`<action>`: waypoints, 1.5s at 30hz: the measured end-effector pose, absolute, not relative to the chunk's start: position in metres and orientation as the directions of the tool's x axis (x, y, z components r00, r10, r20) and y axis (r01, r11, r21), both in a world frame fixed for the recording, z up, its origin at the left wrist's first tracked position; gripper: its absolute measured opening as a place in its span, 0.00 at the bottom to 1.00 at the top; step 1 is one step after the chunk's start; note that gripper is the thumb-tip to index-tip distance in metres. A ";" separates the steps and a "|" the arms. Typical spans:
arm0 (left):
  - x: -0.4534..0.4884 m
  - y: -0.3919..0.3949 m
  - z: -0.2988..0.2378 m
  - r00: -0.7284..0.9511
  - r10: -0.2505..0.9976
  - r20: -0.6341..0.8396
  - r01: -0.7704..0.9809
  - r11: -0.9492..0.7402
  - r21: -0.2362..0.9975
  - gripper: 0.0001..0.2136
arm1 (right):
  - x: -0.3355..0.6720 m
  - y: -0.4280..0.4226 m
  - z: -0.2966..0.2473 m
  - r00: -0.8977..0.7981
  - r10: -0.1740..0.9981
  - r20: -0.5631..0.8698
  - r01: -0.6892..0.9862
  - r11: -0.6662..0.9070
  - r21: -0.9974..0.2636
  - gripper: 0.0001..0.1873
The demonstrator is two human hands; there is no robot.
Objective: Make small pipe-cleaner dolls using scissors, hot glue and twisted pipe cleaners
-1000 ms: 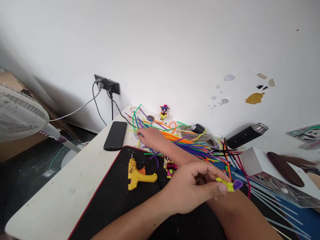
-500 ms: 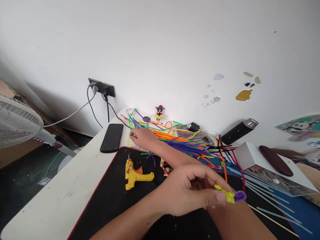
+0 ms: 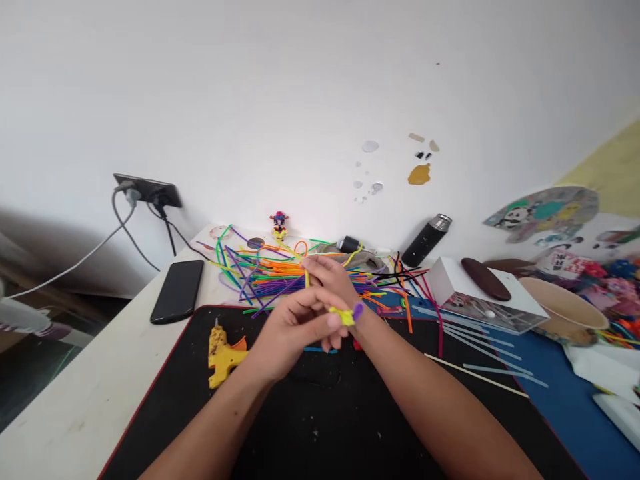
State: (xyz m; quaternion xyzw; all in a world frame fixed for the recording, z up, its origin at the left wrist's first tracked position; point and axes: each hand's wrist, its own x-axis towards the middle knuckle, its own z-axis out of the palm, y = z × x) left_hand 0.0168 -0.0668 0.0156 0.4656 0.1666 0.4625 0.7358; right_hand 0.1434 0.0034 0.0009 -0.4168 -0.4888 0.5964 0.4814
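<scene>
**Right hand returned with yellow stem**

Your right hand [image 3: 329,275] had withdrawn from the far end of the stem pile [image 3: 275,269], fingers narrowly pinching a yellow stem [image 3: 307,277], so both hands were occupied. Your left hand [image 3: 293,327] pinched the yellow-and-purple piece [image 3: 344,316] above the black mat [image 3: 300,427]. A phone [image 3: 179,291] lay on the white table [image 3: 100,380], near the wall [image 3: 280,100].

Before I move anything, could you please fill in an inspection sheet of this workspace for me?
Surface: black mat with red edging, on a white table; pale specks on the mat.
Job's things: yellow-and-purple pipe-cleaner piece, heap of loose pipe cleaners, yellow glue gun.
Clutter: smartphone at left; black flask, glue sticks at right.
Grips: left hand pinches the piece; right hand holds a yellow pipe cleaner.
Cables: gray and black cords hanging from the wall socket.
Surroundings: white wall with stickers; small figurine near it.
</scene>
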 end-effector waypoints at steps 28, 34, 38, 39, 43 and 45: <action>0.058 -0.027 0.019 0.314 0.937 0.156 -0.092 -0.133 0.987 0.18 | 0.231 -0.052 -0.037 0.010 1.000 0.027 -0.405 0.029 -0.914 0.13; 0.067 -0.020 0.020 0.315 0.927 0.203 -0.093 -0.183 0.979 0.13 | 0.234 -0.051 -0.035 0.011 0.999 0.049 -0.395 0.050 -0.917 0.14; 0.062 -0.019 0.023 0.305 0.922 0.238 -0.074 -0.227 0.971 0.15 | 0.230 -0.053 -0.037 -0.026 0.998 0.049 -0.382 0.036 -0.923 0.14; 0.061 -0.019 0.023 0.311 0.919 0.243 -0.074 -0.231 0.970 0.14 | 0.229 -0.053 -0.037 -0.035 0.998 0.048 -0.377 0.031 -0.926 0.14; 0.057 -0.020 0.024 0.325 0.914 0.243 -0.095 -0.224 0.970 0.12 | 0.227 -0.055 -0.036 -0.052 0.997 0.052 -0.348 0.031 -0.937 0.18; 0.057 -0.022 0.026 0.352 0.910 0.218 -0.103 -0.193 0.976 0.12 | 0.227 -0.056 -0.035 -0.063 0.994 0.088 -0.326 0.063 -0.943 0.20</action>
